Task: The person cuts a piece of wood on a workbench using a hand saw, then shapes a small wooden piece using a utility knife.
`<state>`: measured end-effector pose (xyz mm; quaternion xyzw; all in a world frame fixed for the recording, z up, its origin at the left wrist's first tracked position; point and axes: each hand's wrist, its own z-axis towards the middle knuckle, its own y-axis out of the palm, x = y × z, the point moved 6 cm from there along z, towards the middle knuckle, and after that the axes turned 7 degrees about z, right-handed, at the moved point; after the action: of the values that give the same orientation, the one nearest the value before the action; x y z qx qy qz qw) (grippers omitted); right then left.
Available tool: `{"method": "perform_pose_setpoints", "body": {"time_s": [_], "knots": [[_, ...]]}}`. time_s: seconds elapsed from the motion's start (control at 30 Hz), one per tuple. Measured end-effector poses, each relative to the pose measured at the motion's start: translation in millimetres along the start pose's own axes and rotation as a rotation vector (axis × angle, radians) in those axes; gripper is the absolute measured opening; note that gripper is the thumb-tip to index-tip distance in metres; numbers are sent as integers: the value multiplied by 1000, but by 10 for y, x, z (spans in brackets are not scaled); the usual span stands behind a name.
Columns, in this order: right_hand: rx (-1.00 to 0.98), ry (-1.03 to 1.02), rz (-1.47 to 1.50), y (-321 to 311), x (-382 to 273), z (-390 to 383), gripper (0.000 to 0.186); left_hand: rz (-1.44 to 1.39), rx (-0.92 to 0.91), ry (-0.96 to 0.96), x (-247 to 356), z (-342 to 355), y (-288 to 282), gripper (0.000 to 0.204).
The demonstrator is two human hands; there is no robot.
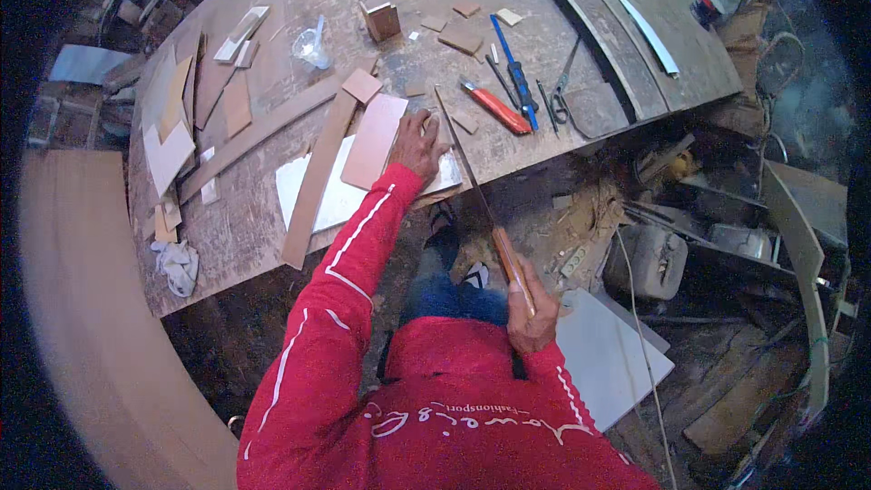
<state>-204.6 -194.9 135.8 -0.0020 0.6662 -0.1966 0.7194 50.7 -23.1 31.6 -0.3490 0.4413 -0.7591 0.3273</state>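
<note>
My right hand (533, 313) is wrapped round the wooden handle (508, 259) of a handsaw. Its long thin blade (474, 168) points away from me over the table's front edge, seen almost edge-on. At the edge, my left hand (419, 147) presses down with bent fingers beside the blade, gripping a small piece of wood that the fingers mostly hide. Under and beside this hand lie a pinkish rectangular board (374, 141) and a white sheet (336, 195). A long brown strip of wood (319, 177) lies across the sheet, left of the hand.
On the worktable (254, 245) are a red-handled cutter (496, 109), a blue tool (517, 73), scissors (564, 86), a wooden block (379, 16), a plastic cup (311, 50) and a white rag (178, 268). A grey canister (649, 259) and a white panel (608, 358) stand below right.
</note>
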Motion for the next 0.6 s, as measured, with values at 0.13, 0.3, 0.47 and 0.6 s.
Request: {"method": "perform_pose_setpoints", "body": {"time_s": [0.13, 0.3, 0.47, 0.6], "knots": [[23, 26, -14, -16, -25, -48, 38, 29, -3, 3, -14, 13, -32, 55], [-91, 173, -113, 171, 114, 209, 40, -16, -34, -9, 20, 41, 7, 53], [-43, -82, -55, 60, -76, 36, 37, -9, -14, -9, -65, 3, 19, 55], [-24, 120, 0, 208, 96, 322, 38, -13, 23, 31, -2, 24, 58, 58]]}}
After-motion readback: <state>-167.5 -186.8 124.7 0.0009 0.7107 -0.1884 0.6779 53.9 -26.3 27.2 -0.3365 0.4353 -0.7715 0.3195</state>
